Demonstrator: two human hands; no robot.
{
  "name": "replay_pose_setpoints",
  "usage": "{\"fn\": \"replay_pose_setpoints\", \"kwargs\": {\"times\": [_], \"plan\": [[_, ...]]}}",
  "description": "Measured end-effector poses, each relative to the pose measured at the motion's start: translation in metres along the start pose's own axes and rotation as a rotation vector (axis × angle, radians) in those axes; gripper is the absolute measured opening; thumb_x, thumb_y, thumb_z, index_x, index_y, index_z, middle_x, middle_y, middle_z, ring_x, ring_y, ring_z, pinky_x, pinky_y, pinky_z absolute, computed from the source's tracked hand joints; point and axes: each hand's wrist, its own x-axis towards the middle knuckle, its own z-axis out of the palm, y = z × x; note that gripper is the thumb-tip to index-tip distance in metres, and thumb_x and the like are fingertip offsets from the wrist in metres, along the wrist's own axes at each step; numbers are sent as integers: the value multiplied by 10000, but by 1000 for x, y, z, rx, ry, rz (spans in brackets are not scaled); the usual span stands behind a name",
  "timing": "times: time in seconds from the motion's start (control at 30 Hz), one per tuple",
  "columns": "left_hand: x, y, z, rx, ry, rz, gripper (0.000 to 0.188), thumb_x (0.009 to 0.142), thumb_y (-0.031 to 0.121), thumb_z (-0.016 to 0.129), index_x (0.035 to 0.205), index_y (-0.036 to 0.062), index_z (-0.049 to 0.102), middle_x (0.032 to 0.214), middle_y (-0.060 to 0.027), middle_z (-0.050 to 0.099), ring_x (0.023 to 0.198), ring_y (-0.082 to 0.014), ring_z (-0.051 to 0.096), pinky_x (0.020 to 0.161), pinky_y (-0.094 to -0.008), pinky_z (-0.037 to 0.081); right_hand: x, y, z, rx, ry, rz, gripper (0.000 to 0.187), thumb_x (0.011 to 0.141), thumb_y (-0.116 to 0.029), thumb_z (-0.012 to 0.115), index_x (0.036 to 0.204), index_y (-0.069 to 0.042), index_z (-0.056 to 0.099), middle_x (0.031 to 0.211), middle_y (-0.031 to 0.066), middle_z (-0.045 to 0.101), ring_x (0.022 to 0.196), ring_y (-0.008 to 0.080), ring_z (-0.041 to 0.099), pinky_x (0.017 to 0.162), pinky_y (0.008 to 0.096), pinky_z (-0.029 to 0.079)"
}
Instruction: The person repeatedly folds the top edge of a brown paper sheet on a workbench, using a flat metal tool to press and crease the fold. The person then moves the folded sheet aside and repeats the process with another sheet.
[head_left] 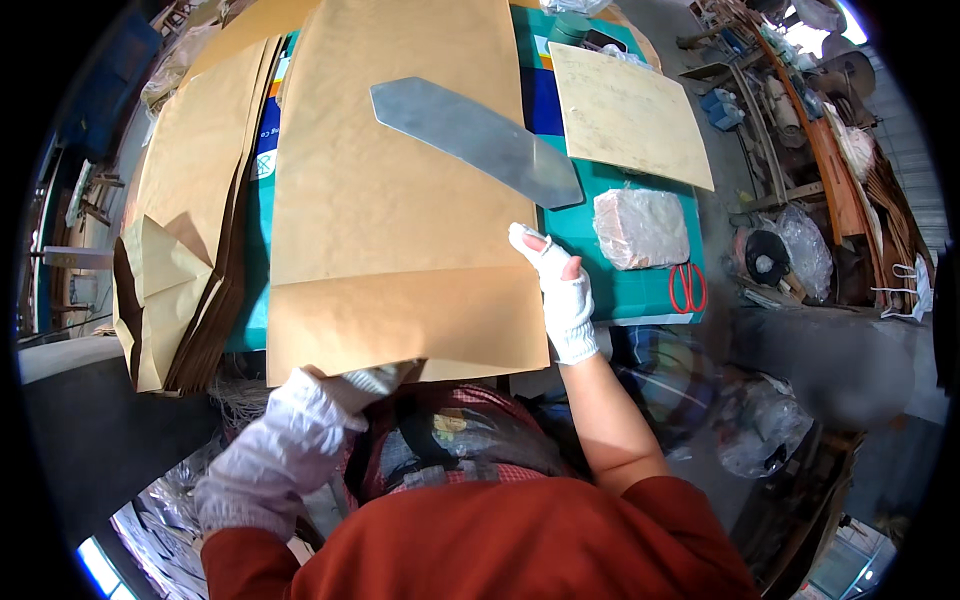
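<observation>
A large brown kraft paper bag lies lengthwise before me, with a crease across its near part. My left hand, in a white glove and pale sleeve cover, grips the bag's near edge at the left; its fingertips are partly hidden under the paper. The edge lifts slightly beside them. My right hand, in a white glove with bare fingertips showing, rests open along the bag's right edge. On top of the bag lies a flat grey plate with pointed ends, slanting past the right edge.
A stack of kraft paper bags stands at left, its near end folded over. On the green table cover at right are a pale board, a plastic-wrapped block and red-handled scissors. Clutter lines the right side.
</observation>
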Motion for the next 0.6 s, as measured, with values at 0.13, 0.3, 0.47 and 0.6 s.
{"fn": "replay_pose_setpoints", "kwargs": {"times": [0.13,0.3,0.47,0.6], "plan": [[77,21,-12,83,-366,179,388,988,273,625,1338,107,639,1347,-130,650,1251,-266,609,1050,-405,512,9,-22,6,-57,-85,36,909,1045,-693,382,1431,116,533,1546,232,515,1453,340,476,1252,448,294],[142,4,-5,-296,-281,217,399,966,274,631,1345,152,659,1382,-129,642,1264,-278,608,1011,-380,532,29,-13,9,-155,-163,-9,564,1073,-347,551,1458,64,534,1504,183,574,1410,290,529,1220,413,349],[157,37,-93,151,-784,-221,463,930,315,650,1354,128,662,1425,-91,626,1316,-253,582,1062,-361,498,27,-20,33,-1215,-284,-465,707,830,-315,784,1400,34,552,1505,243,516,1395,435,480,1226,534,324],[142,-26,-76,419,-367,-184,720,971,307,537,1589,-10,350,1695,-148,313,1563,-314,297,1280,-357,253,27,-15,52,-1433,-255,-433,699,791,-320,811,1355,19,575,1509,222,500,1409,414,451,1239,561,283]]}}
